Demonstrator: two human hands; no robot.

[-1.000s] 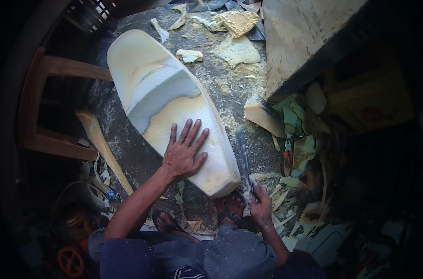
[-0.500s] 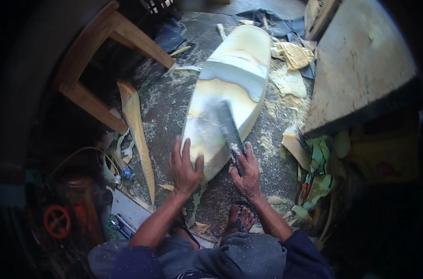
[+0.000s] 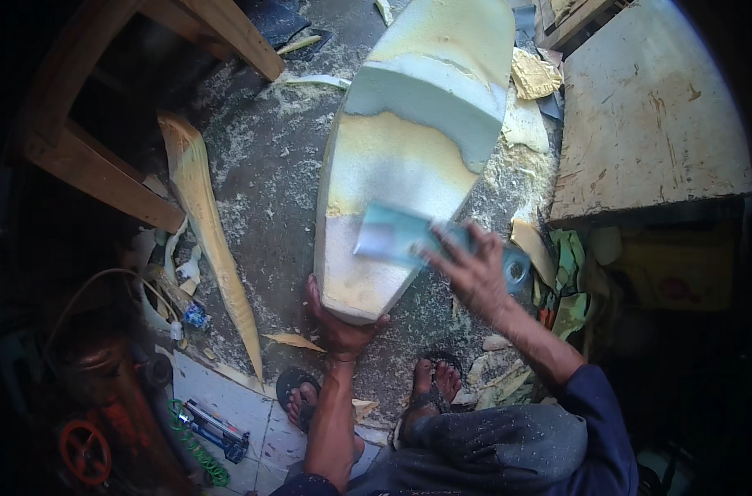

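A long seat-shaped foam block (image 3: 392,169), yellowish-white with a grey band across it, lies on the floor in front of me. My left hand (image 3: 343,331) cups the narrow near end from below, thumb and fingers on either side of it. Over the near part of the block, my right hand (image 3: 479,277) grips a flat, bluish, board-like tool (image 3: 392,236) with a round hole or ring at its right end. Motion smears this tool, so its exact kind is unclear, and I cannot tell whether it touches the foam.
Foam crumbs cover the dark floor mat (image 3: 264,223). A long foam offcut (image 3: 215,240) lies left, near a wooden frame (image 3: 103,178). At the right stands a wooden box-like top (image 3: 649,124), with foam scraps (image 3: 535,74) beside it. A hand pump (image 3: 215,430) sits lower left.
The foam block appears nearer and larger. My left hand has gone from its left side to under its near end. The tool has swung from upright to crosswise, my right hand moving right and up.
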